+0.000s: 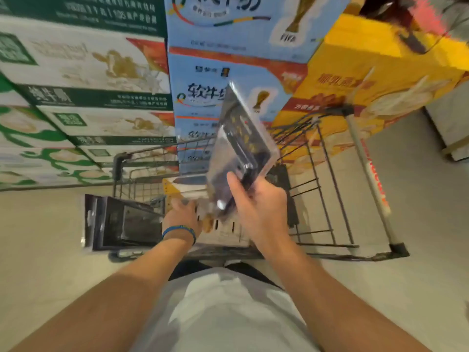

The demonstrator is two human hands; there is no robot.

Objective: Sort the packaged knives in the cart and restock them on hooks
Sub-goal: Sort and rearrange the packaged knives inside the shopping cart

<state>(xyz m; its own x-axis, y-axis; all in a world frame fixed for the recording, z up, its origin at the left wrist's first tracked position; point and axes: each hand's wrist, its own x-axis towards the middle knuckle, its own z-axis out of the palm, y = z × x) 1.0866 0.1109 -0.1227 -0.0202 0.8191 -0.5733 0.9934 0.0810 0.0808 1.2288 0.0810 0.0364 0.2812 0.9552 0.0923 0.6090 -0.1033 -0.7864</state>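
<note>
Left of the cart (330, 245): stacked green-and-white cartons (83, 62). Store stock, not part of the job.

At the cart's left edge, a dark flat pack (121, 222) lies apart from the others. My guess is it's a sorted-out pile.

Inside the cart, near end: the left grip (181, 215), with a blue wristband (179, 231) on the wrist, is down on the pale packs (228, 233) lying there. It's probably steadying them or feeling for the next one. The fingertips are blurred, so I can't tell if it's closed on anything.

Above the cart's middle: the right grip (258, 207) is clamped on the lower end of a clear blister knife pack (241, 138), thumb across the face. The pack is clear of the basket and tilted up toward the eyes, which reads as a type check before it goes to a pile. There's a dark shape inside the plastic, detail blurred.

Behind the cart are blue cartons (210, 80), and to its right are yellow cartons (368, 80). The handle bar (371, 174) runs along the cart's right side.

No hooks in view, so I judge sorting is underway and restocking not yet begun.
</note>
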